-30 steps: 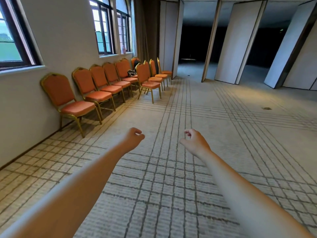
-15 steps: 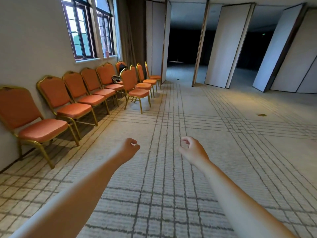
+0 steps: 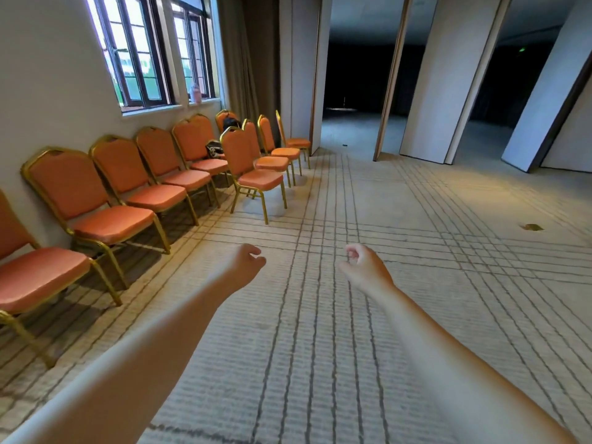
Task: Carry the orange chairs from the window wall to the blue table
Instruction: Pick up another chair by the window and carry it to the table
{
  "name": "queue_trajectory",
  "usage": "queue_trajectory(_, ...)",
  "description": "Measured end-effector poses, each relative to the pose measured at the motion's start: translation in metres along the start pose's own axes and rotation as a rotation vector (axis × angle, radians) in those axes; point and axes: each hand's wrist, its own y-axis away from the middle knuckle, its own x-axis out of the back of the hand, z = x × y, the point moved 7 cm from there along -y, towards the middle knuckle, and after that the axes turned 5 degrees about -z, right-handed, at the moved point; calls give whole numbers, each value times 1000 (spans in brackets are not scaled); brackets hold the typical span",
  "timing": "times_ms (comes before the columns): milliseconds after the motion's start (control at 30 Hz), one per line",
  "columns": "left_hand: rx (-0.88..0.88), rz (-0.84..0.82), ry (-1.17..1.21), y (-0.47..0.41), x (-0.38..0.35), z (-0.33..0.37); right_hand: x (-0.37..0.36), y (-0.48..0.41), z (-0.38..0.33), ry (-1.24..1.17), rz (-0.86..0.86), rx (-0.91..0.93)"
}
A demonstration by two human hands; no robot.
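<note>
The orange chairs (image 3: pixel 153 184) stand in a row with their backs to the window wall (image 3: pixel 48 75), on the person's left. A few more stand out on the carpet (image 3: pixel 416 251) farther along. Each has a gold metal frame with a padded seat and back. They look stiff and not fragile, and probably awkward to carry rather than truly heavy, with legs that could swing and catch.

The soundest hold is likely on the metal, one grip on the top rail of the back and the other under the seat's front edge. The padding would give and slide. The nearest chair (image 3: pixel 41 277) sits at the lower left, partly cut off by the picture's edge, so the second chair (image 3: pixel 96 203) offers the clearer reach. A dark bag (image 3: pixel 214 148) lies on a seat farther down the row, and that chair would need clearing first.

The left grip (image 3: pixel 242 264) and the right grip (image 3: pixel 365 267) hang out ahead over the carpet with fingers loosely curled. They hold nothing and touch no chair. The blue counter is not in view.
</note>
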Motion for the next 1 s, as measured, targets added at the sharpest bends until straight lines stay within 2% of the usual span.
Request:
queue_trajectory(267, 28, 11, -18, -212, -1, 21, -14, -216, 1, 35, -73, 1)
queue_trajectory(633, -1, -18, -18, -561, 36, 78, -14, -553, -29, 60, -50, 3)
queue_trajectory(867, 3, -70, -56, -737, 25, 113, -14, -741, -27, 5, -59, -12)
queue_trajectory(1000, 10, -29, -58, -856, 23, 132, -16, -869, -25, 27, -71, 19)
